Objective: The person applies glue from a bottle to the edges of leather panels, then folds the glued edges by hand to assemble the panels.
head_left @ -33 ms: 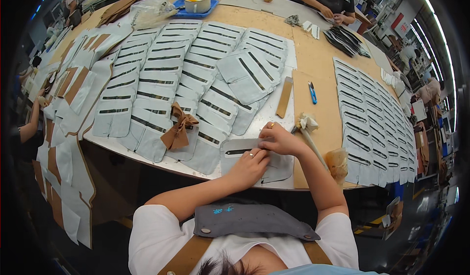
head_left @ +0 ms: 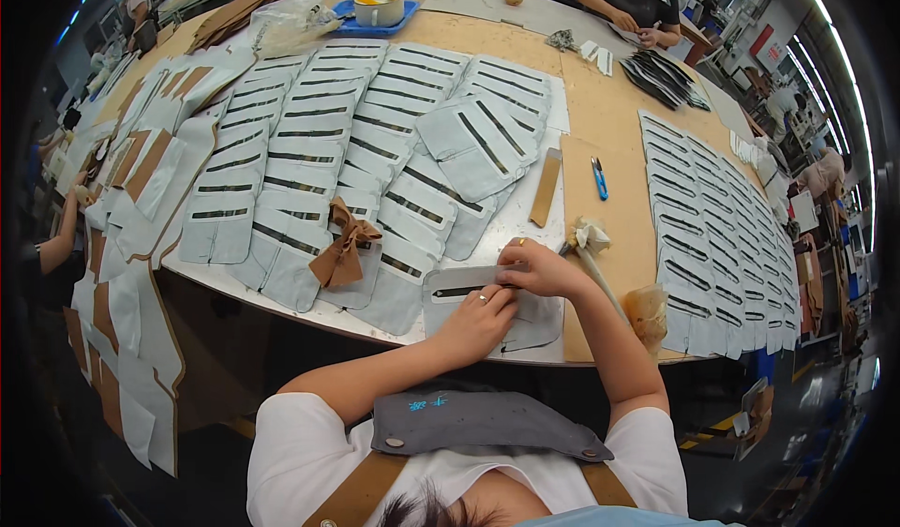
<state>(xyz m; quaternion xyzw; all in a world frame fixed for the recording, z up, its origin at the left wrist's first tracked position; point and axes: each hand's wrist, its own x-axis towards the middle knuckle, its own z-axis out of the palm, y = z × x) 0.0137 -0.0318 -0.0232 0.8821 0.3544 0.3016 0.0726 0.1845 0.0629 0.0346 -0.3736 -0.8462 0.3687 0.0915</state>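
At the table's front edge lies a light grey panel (head_left: 536, 319) with rounded corners and a long slot framing a dark zipper strip (head_left: 459, 292). My left hand (head_left: 483, 317) rests on it, its fingers bent and pressed together at the slot's right end. Just above and to the right, my right hand (head_left: 532, 269) has thumb and fingers closed at the same end of the strip, touching the left fingertips. Whatever lies between the fingertips is hidden. A brown cloth knot (head_left: 347, 250) sits to the left on similar panels.
Rows of overlapping grey panels (head_left: 394, 105) cover the table's left, with more (head_left: 689, 236) at right. Near my right arm lie a hammer-like tool (head_left: 592, 260), a blue cutter (head_left: 599, 180) and a brown strip (head_left: 545, 188). A pot (head_left: 379, 9) stands far back; a co-worker (head_left: 637, 7) sits opposite.
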